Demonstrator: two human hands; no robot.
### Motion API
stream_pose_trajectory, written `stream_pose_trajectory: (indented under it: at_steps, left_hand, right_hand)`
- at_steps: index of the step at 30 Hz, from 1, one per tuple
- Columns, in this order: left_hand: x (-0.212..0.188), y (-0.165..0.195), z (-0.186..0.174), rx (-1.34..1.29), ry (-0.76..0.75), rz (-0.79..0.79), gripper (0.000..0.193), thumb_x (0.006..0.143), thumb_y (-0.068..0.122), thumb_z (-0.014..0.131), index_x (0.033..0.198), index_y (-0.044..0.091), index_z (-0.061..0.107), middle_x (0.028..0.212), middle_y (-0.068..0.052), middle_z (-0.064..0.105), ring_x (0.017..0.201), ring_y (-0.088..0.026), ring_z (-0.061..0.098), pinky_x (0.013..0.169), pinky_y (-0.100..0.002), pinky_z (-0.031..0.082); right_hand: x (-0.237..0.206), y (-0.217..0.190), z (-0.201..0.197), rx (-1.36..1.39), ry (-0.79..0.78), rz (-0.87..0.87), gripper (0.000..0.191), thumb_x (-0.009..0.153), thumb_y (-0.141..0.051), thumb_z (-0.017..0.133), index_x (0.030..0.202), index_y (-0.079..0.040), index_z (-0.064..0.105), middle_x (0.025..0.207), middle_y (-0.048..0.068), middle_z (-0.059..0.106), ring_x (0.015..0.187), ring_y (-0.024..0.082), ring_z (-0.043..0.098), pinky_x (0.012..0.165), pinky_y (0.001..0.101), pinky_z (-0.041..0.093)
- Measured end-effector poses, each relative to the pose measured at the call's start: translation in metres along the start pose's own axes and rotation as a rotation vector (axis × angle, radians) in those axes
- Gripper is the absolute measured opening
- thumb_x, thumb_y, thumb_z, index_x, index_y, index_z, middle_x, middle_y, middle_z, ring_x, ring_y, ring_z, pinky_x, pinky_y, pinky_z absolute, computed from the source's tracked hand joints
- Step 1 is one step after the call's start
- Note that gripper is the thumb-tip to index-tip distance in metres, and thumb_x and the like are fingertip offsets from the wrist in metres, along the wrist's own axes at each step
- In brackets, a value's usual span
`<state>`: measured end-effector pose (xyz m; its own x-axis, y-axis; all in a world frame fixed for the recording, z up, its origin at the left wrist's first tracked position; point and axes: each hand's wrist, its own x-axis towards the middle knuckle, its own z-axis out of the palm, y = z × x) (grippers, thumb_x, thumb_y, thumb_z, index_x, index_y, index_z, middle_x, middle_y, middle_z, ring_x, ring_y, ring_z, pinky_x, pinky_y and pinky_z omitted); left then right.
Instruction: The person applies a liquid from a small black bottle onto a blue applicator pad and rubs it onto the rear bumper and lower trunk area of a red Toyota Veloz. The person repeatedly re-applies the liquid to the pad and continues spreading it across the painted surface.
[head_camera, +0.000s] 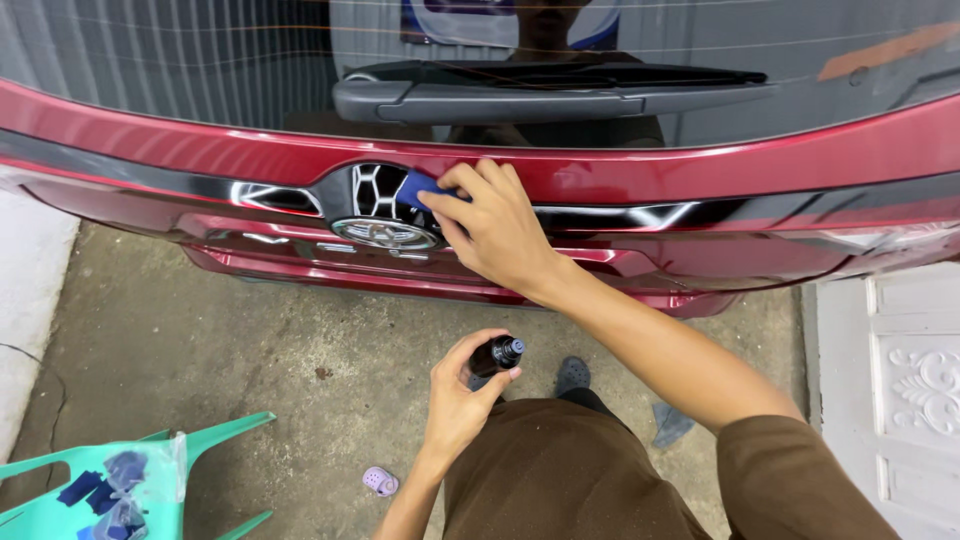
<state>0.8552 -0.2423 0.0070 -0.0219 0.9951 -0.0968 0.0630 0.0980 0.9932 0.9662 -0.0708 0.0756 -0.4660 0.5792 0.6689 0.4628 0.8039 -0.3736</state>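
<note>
View from above a person standing at the rear of a dark red car (700, 170). At the lower left corner of the concrete floor (250, 330), a teal plastic chair (60, 490) carries a clear bag of dark blue cloth pieces (115, 485). A small lilac cap (380, 482) lies on the floor near the person's legs.

The left hand (458, 400) is held low, its fingers curled closed around a small dark bottle (497, 355) that is upright with the neck on top. The bottle looks light, rigid and smooth, probably glass, so gripping round the body seems safest.

The right hand (495, 225) reaches up to the tailgate's chrome strip, fingers together, pressing a small blue pad (415, 188) against the badge (385, 210). The pad looks soft and light, best pinched by its edges.
</note>
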Motion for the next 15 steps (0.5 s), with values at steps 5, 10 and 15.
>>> stream_pose_trajectory:
  at_steps: [5, 10, 15]
  left_hand:
    - [-0.002, -0.002, -0.01, -0.021, 0.018, -0.012, 0.043, 0.077, -0.005, 0.079, 0.119, 0.0, 0.07, 0.114, -0.01, 0.072, 0.102, -0.016, 0.07, 0.092, -0.03, 0.056]
    - [0.0, -0.002, -0.006, -0.013, -0.01, -0.023, 0.043, 0.078, -0.005, 0.078, 0.119, 0.0, 0.07, 0.114, -0.009, 0.072, 0.102, -0.016, 0.071, 0.092, -0.03, 0.056]
    - [0.006, -0.001, 0.01, -0.021, -0.071, -0.021, 0.043, 0.077, -0.004, 0.079, 0.119, 0.001, 0.071, 0.115, -0.01, 0.073, 0.104, -0.016, 0.071, 0.093, -0.03, 0.056]
  right_hand:
    - [0.03, 0.0, 0.03, -0.041, 0.01, -0.039, 0.028, 0.088, -0.005, 0.075, 0.116, -0.008, 0.074, 0.11, 0.007, 0.06, 0.096, 0.027, 0.052, 0.084, 0.0409, 0.039]
    - [0.03, 0.002, 0.028, -0.101, -0.02, -0.022, 0.028, 0.088, -0.005, 0.074, 0.116, -0.009, 0.073, 0.112, 0.006, 0.06, 0.098, 0.027, 0.052, 0.085, 0.0413, 0.039]
    - [-0.016, 0.014, -0.021, -0.177, 0.054, 0.054, 0.027, 0.09, -0.008, 0.076, 0.116, -0.009, 0.075, 0.108, 0.005, 0.063, 0.097, 0.027, 0.054, 0.083, 0.0411, 0.038]
